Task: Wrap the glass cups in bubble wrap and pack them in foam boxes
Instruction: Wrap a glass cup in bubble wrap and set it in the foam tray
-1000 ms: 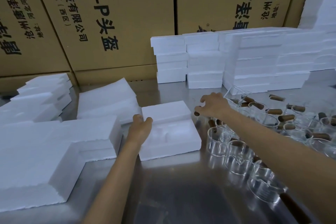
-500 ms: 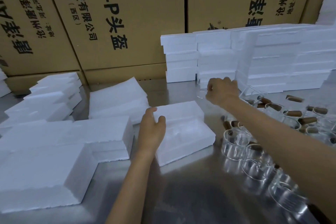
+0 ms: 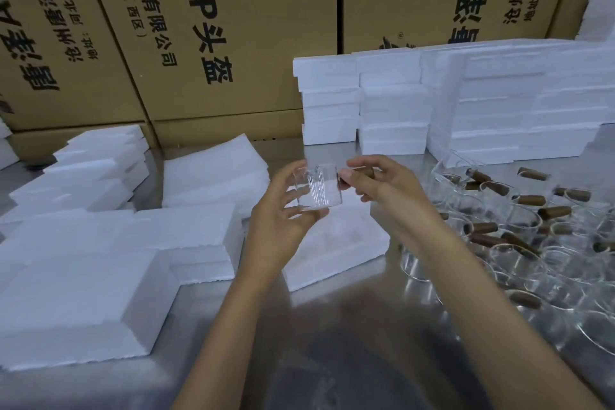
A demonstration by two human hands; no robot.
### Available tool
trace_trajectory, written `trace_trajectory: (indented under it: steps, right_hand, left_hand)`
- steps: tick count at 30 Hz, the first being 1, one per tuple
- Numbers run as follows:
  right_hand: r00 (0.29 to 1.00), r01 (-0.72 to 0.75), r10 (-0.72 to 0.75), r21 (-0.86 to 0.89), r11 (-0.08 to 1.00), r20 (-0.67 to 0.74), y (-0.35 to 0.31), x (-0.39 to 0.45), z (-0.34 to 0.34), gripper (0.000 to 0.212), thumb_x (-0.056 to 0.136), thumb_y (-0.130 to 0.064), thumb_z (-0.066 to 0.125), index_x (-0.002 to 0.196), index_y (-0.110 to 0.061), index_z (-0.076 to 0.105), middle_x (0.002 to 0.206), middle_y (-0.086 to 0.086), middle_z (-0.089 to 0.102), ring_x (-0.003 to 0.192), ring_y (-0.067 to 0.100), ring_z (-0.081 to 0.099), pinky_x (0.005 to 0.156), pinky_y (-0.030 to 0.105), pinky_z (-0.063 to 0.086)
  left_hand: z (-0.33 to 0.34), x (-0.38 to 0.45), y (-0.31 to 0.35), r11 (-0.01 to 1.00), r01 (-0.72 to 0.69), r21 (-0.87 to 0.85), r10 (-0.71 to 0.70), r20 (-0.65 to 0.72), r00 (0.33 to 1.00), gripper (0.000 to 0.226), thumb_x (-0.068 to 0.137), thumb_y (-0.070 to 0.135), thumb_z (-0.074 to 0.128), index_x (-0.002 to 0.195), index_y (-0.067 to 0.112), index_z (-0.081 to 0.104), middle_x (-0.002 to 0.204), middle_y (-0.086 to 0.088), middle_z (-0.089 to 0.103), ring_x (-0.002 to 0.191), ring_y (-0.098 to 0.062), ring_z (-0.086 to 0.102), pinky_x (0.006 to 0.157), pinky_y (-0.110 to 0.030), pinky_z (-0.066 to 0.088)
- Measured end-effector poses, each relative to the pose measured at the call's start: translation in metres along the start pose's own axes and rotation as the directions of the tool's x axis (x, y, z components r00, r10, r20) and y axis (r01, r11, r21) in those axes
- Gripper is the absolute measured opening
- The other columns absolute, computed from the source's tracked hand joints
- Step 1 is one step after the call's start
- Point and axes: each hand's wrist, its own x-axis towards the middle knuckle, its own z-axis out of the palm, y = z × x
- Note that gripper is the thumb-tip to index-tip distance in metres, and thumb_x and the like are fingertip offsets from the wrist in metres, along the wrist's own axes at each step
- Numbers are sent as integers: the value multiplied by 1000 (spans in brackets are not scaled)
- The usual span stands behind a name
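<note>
One glass cup (image 3: pixel 316 191), held above the open foam box (image 3: pixel 336 243) mid-desk: left hand (image 3: pixel 283 213) curls round its body, right hand (image 3: pixel 372 181) pinches its brown handle, probably to turn it for wrapping. Wrap sheets (image 3: pixel 213 173) lie toward the desk's back edge; unwrapped cups (image 3: pixel 519 243) crowd its right edge, within reach.

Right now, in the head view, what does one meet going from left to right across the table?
Low foam stack → bubble wrap sheets → left hand → glass cup → right hand → loose cups with brown handles.
</note>
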Motion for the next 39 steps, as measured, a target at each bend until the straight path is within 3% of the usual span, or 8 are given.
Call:
trace_trajectory:
  steps: [4,7,11,18,23,28,33,39]
  right_hand:
    - [994,-74,93,268,961,-57,33,-12,19,24,92,-20,67,111,-6,68,101,7,76,87,15,68,77,27,50]
    - [991,27,-12,115,993,-131,47,-22,35,15,88,-23,72,102,-18,70,95,-3,76,85,13,71,79,29,55]
    - [970,129,-153,-134,983,-187,52,-34,50,49,75,-39,82,111,-36,50,101,-17,71,92,6,68,82,21,54]
    - [958,181,-219,-201,963,-184,54,-42,52,50,73,-40,84,107,-39,48,114,-19,63,105,0,61,83,12,48]
    - [987,20,37,348,937,-156,52,-39,51,47,69,-24,87,107,-22,60,112,-2,72,107,11,67,91,27,49]
    - [965,-252,215,779,575,153,43,-34,39,40,74,-33,71,105,-7,64,112,20,71,108,27,68,89,29,55]
    - [936,-351,206,822,449,286,45,-36,32,55,89,-41,52,123,2,56,121,26,65,111,31,67,94,34,55]
    - [958,-281,231,723,631,170,50,-31,32,47,94,-44,47,112,-3,63,119,23,68,112,27,65,97,33,50]
  left_hand:
    - [-4,-4,-2,1000,8,3,-8,-76,997,71,76,1,83,120,49,54,109,45,57,98,15,62,70,-6,49]
    - [-7,-8,-6,998,2,61,5,-123,992,70,76,9,85,117,55,51,107,50,55,96,13,62,70,-5,48]
    - [1,-10,-9,990,-26,138,45,-134,990,65,81,19,82,121,58,50,109,52,51,100,18,57,69,0,45]
    - [7,-15,-9,979,-66,191,91,-130,987,78,79,12,82,122,65,45,119,43,50,104,15,56,68,-1,46]
    - [13,-21,-2,903,-253,348,303,-97,948,79,84,16,78,144,47,39,134,25,42,110,1,55,80,-6,47]
    - [10,-18,0,936,-172,308,215,-113,970,80,82,29,80,145,47,33,141,23,45,131,0,43,95,-10,41]
    - [8,-19,1,944,-170,281,186,-30,982,59,85,21,78,134,42,52,129,24,55,126,5,44,94,-3,33]
    - [8,-20,4,952,-169,254,192,-67,979,52,79,15,82,123,33,61,116,18,64,120,1,51,91,-2,34]
